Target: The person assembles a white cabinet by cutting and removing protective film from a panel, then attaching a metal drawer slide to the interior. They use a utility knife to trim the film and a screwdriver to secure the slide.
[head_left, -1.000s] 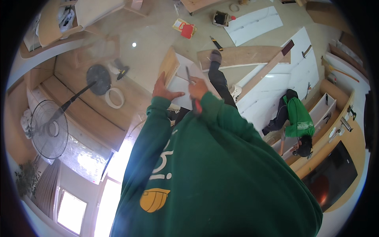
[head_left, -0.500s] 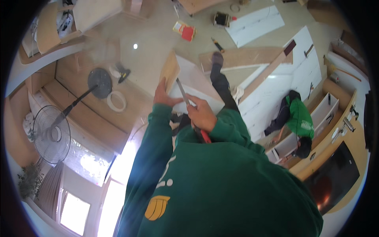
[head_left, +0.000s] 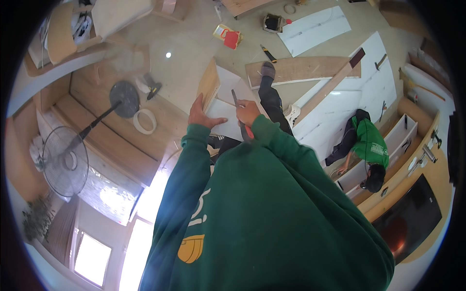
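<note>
In front of me is an angled panel piece [head_left: 228,83], white on its broad faces with a wood-toned side at the left. My left hand [head_left: 201,114] grips that wood-toned side, fingers on its outer face and thumb stretched over the white part. A flat metal file [head_left: 235,98] with a red and black handle is in my right hand [head_left: 249,113], fingers closed around it. Its blade points away from me, above the white panel; whether it touches cannot be made out.
A co-worker in a green top [head_left: 371,143] crouches at the right beside a long white box. Marble-patterned panels [head_left: 315,30], a curved board [head_left: 303,70] and a utility knife [head_left: 268,54] lie on the floor. At the left stands a fan [head_left: 65,162], near a tape roll [head_left: 144,121].
My right hand has moved right with the file, away from the wood-toned edge. My left hand stays on the panel, its thumb now apart from the right hand.
</note>
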Demonstrator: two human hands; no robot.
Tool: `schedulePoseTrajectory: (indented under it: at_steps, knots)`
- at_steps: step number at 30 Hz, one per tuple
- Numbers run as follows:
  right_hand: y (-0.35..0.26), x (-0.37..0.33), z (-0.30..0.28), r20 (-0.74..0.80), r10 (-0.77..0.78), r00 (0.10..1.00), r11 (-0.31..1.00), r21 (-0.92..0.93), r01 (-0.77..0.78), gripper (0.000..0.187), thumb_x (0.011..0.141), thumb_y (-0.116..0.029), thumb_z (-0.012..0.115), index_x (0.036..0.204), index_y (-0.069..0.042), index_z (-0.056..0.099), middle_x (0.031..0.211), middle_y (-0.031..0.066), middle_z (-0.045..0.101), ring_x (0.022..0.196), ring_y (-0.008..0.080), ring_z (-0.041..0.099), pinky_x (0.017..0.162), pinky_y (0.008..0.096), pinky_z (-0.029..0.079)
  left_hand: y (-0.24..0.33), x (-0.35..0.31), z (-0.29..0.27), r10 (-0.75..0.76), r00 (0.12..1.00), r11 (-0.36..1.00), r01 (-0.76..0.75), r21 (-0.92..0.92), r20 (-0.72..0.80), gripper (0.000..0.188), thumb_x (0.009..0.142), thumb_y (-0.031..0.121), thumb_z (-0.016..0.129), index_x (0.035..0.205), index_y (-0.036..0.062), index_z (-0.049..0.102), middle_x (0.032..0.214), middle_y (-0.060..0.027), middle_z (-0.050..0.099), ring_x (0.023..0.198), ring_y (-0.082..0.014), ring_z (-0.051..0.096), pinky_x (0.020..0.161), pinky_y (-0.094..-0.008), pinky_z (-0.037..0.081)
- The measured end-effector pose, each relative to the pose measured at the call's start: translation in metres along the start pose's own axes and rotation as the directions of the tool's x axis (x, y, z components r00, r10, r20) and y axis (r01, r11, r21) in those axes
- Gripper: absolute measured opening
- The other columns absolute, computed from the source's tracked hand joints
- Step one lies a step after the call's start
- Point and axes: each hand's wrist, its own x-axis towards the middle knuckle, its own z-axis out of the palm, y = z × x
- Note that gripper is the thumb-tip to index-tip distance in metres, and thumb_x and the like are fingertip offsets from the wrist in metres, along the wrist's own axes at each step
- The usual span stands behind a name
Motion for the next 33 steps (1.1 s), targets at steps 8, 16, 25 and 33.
schedulePoseTrajectory:
  at_steps: [8, 16, 25, 33]
  knots:
    - [-0.012, -0.006, 0.001, -0.009, -0.004, 1.0, 1.0, 0.004, 0.004, 0.047, 0.085, -0.014, 0.053, 0.129, 0.002, 0.053, 0.073, 0.0209, 0.066, 0.048, 0.0266, 0.063, 0.053, 0.0381, 0.054, -0.001, 0.008, 0.003, -0.017, 0.999, 0.999, 0.018, -0.033, 0.037, 0.124, 0.04, 0.036, 0.095, 0.141, -0.0031, 0.033, 0.132, -0.0232, 0.049, 0.124, -0.0339, 0.048, 0.104, -0.0397, 0.04]
    - [-0.058, -0.061, 0.004, 0.184, 0.081, 0.98, 0.996, 0.03, -0.088, 0.048, 0.085, -0.018, 0.054, 0.13, -0.003, 0.053, 0.092, 0.0275, 0.066, 0.058, 0.0327, 0.067, 0.056, 0.0399, 0.055, -0.018, 0.001, 0.011, 0.048, 0.998, 0.996, -0.051, -0.077, -0.037, 0.116, 0.043, 0.033, 0.094, 0.138, -0.0004, 0.037, 0.132, -0.0205, 0.05, 0.124, -0.0339, 0.047, 0.103, -0.0395, 0.04]
    - [-0.057, -0.071, 0.013, 0.176, -0.007, 0.984, 0.996, 0.091, -0.009, 0.05, 0.087, -0.006, 0.048, 0.137, 0.0, 0.044, 0.066, 0.0095, 0.058, 0.041, 0.016, 0.053, 0.04, 0.0321, 0.043, -0.02, -0.009, 0.013, -0.002, 0.999, 0.998, 0.0, -0.064, -0.033, 0.115, 0.045, 0.039, 0.092, 0.138, -0.0002, 0.038, 0.132, -0.0212, 0.05, 0.123, -0.0346, 0.048, 0.102, -0.0406, 0.041]
    - [-0.06, -0.031, -0.046, 0.268, 0.142, 0.953, 0.978, 0.112, -0.177, 0.045, 0.085, -0.01, 0.053, 0.129, 0.002, 0.052, 0.062, 0.0182, 0.06, 0.051, 0.0238, 0.063, 0.059, 0.0367, 0.054, -0.011, 0.014, 0.013, 0.031, 0.998, 0.998, -0.034, -0.046, -0.061, 0.121, 0.041, 0.037, 0.095, 0.139, -0.0026, 0.036, 0.13, -0.0234, 0.051, 0.121, -0.0351, 0.05, 0.102, -0.0394, 0.042]
